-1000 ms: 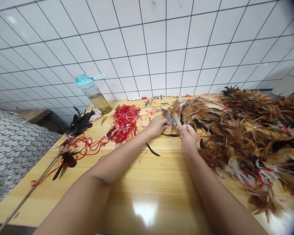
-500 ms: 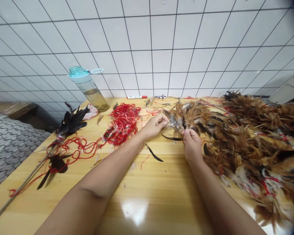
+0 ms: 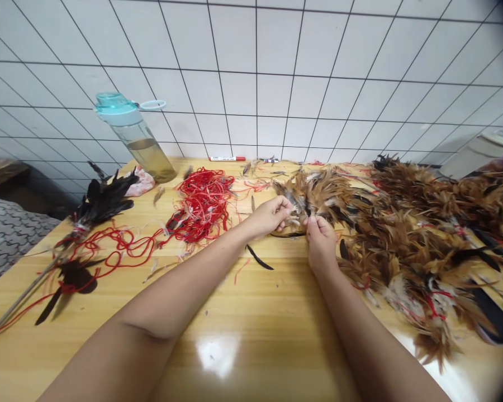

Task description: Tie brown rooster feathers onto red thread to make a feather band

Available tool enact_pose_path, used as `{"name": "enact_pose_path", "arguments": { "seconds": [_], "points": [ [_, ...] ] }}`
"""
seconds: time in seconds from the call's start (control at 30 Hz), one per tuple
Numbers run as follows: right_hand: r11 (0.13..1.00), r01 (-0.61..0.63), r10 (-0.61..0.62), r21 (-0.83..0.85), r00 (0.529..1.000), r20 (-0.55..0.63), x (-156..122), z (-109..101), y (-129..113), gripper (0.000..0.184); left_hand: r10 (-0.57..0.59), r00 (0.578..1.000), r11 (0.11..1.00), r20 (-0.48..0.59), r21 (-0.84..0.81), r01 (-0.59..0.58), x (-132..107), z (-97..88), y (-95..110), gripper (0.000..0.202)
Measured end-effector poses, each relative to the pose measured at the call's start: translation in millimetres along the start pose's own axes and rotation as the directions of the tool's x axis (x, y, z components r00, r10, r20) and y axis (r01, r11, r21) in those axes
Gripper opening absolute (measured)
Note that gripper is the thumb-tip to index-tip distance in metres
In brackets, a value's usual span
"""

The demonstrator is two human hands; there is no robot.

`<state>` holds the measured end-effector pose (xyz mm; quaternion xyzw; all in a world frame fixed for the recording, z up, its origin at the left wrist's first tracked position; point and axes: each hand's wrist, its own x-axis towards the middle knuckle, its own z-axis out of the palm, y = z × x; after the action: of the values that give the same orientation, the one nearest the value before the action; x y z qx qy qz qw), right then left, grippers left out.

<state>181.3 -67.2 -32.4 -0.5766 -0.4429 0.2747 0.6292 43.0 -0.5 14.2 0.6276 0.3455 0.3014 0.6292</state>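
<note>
A big heap of brown and black feathers tied with red string covers the right half of the yellow wooden table. My left hand is curled, its fingers pinching feathers at the heap's left end. My right hand sits just to the right of it, closed in a pinch on the same clump of brown feathers. A single black feather lies on the table below my left wrist.
A tangle of red string lies left of my hands. A stick with black feathers bound to it lies at the table's left. A clear bottle with a teal lid and a red marker stand by the tiled wall.
Both hands stay pinched on the feather clump, shifting only slightly closer together. My head has moved, so the whole scene has slid a little left and up.
</note>
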Motion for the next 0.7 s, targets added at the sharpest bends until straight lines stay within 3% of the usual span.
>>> {"name": "enact_pose_path", "arguments": {
  "seconds": [0.17,0.4,0.6,0.7],
  "points": [
    [1.000,-0.026,0.027,0.010,0.999,-0.033,-2.3,2.5,-4.7,0.036,0.008,1.000,1.000,0.006,-0.027,-0.007,-2.3,6.3,-0.3,0.010],
    [1.000,-0.025,0.025,-0.007,0.999,-0.036,-1.3,2.5,-3.9,0.037,0.081,0.996,0.950,0.036,-0.304,-0.067,1.0,4.5,-6.2,0.027],
    [0.999,0.006,-0.007,-0.037,1.000,-0.016,-1.1,1.8,-1.1,0.038,0.040,0.999,0.968,0.023,-0.249,-0.033,2.7,9.0,-11.3,0.020],
    [0.999,-0.004,0.004,-0.032,1.000,0.002,-0.1,0.6,0.8,0.038,0.025,0.999,0.954,0.021,-0.300,-0.017,2.3,8.0,-9.9,0.018]
  ]
}}
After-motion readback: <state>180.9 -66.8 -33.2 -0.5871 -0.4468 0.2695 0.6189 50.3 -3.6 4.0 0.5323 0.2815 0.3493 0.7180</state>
